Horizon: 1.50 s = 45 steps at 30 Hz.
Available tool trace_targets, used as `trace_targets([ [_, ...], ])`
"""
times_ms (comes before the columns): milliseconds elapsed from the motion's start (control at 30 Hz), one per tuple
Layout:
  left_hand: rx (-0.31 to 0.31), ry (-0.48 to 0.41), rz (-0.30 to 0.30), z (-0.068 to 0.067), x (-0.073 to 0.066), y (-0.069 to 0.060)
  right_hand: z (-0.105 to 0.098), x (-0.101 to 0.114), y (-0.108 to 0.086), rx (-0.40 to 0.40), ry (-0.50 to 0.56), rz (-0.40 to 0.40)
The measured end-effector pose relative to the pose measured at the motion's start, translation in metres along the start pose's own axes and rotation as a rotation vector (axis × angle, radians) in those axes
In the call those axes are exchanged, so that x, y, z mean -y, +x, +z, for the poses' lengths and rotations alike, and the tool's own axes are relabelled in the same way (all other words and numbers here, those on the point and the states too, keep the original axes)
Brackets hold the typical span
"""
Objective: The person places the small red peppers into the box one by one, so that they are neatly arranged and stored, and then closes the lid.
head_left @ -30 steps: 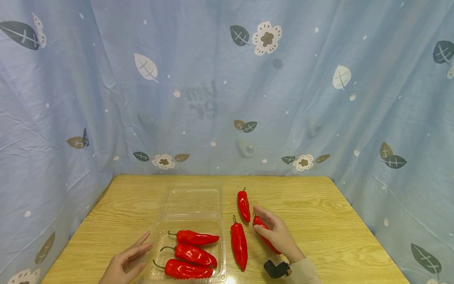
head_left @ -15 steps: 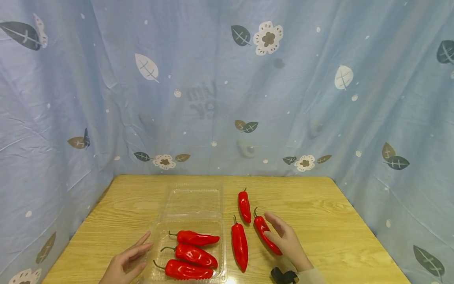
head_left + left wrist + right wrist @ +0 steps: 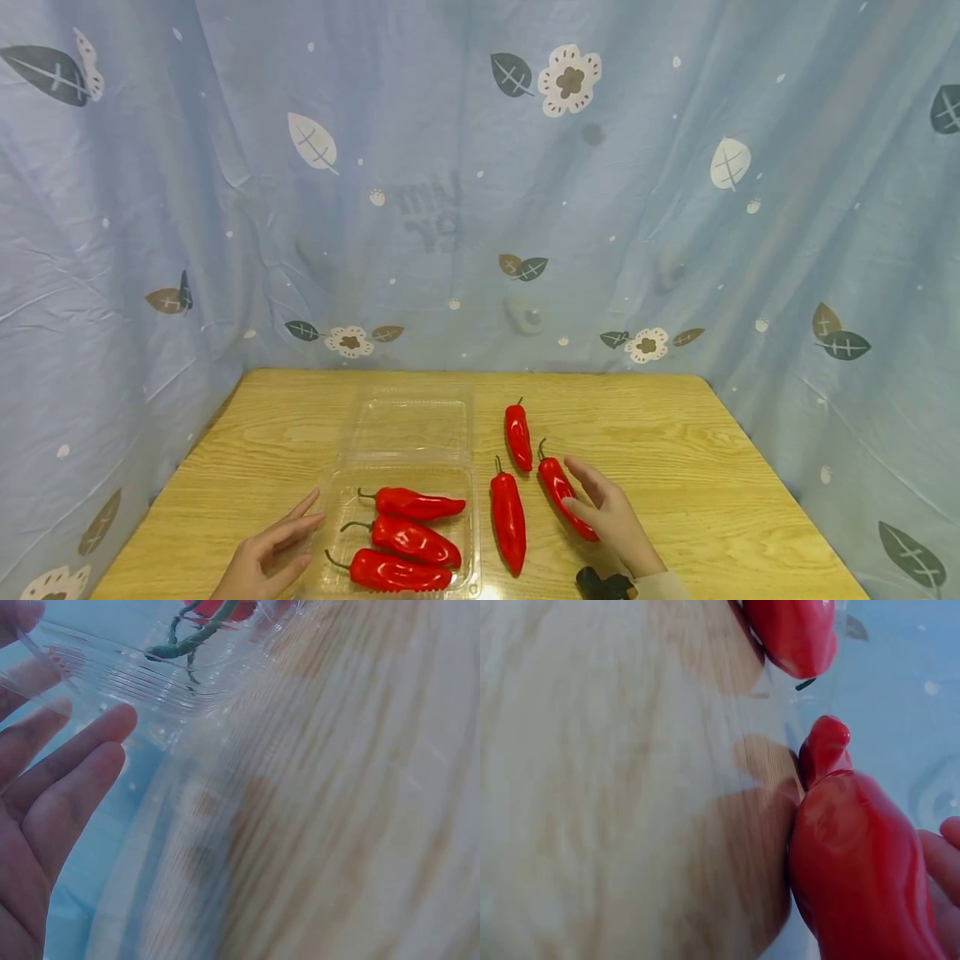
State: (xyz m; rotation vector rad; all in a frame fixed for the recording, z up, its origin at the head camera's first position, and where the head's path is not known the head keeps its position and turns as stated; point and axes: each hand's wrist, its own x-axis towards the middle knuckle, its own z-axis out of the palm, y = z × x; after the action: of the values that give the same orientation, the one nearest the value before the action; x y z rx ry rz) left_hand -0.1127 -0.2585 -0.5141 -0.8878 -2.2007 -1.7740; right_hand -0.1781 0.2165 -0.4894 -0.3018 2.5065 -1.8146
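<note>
Hanging tall, a blue curtain [image 3: 450, 200] is seen behind the bench [image 3: 675, 450]. By a clear box [image 3: 412, 423], the left hand [image 3: 258, 560] is seen, fingers loose. The right hand [image 3: 606, 510], fingers loosely spread, is held over a red pepper [image 3: 553, 481] on the bench; three peppers [image 3: 415, 540] are boxed.

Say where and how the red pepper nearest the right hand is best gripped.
Probably across the middle of the red pepper, the right hand coming from above and the right, pinching opposite long sides. The body is long and narrow, lying slanted with its stem at the far end; another pepper lies to its left.
</note>
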Motion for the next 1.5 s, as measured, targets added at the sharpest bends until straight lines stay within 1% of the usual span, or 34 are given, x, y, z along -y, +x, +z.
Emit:
trace_targets([
  [100, -0.001, -0.003, 0.004, 0.0, 0.0, 0.0, 0.0, -0.005, 0.0, 0.04, 0.006, 0.022],
  [200, 0.0, -0.009, 0.008, 0.0, 0.0, 0.0, 0.002, -0.011, 0.0, 0.073, -0.013, 0.035],
  [300, 0.001, -0.014, 0.011, 0.0, 0.0, 0.0, 0.003, -0.014, 0.0, 0.091, -0.043, 0.032],
  [367, 0.001, -0.015, 0.013, 0.0, -0.001, 0.0, 0.004, -0.016, -0.001, 0.088, -0.061, 0.033],
  [500, 0.001, -0.017, 0.015, 0.0, -0.001, 0.0, 0.004, -0.017, -0.001, 0.061, -0.084, 0.043],
  [667, 0.004, -0.025, 0.008, -0.001, 0.0, -0.001, 0.005, -0.02, -0.003, 0.001, -0.105, 0.049],
  [800, -0.003, -0.008, 0.004, 0.0, -0.001, -0.001, 0.005, -0.023, -0.002, -0.053, -0.132, 0.064],
  [867, -0.011, 0.009, -0.005, 0.0, -0.001, 0.0, 0.004, -0.024, -0.002, -0.072, -0.151, 0.057],
  [967, -0.024, 0.044, -0.037, 0.001, -0.004, 0.0, 0.003, -0.026, -0.002, -0.09, -0.164, 0.056],
  [1067, -0.029, 0.068, -0.052, 0.001, -0.004, 0.0, 0.002, -0.027, -0.002, -0.111, -0.157, 0.059],
  [1333, -0.027, 0.06, -0.04, 0.001, -0.003, 0.0, 0.0, -0.027, -0.003, -0.139, -0.13, 0.069],
  [1500, -0.034, 0.069, -0.059, 0.002, -0.005, 0.0, -0.001, -0.028, -0.003, -0.144, -0.127, 0.078],
])
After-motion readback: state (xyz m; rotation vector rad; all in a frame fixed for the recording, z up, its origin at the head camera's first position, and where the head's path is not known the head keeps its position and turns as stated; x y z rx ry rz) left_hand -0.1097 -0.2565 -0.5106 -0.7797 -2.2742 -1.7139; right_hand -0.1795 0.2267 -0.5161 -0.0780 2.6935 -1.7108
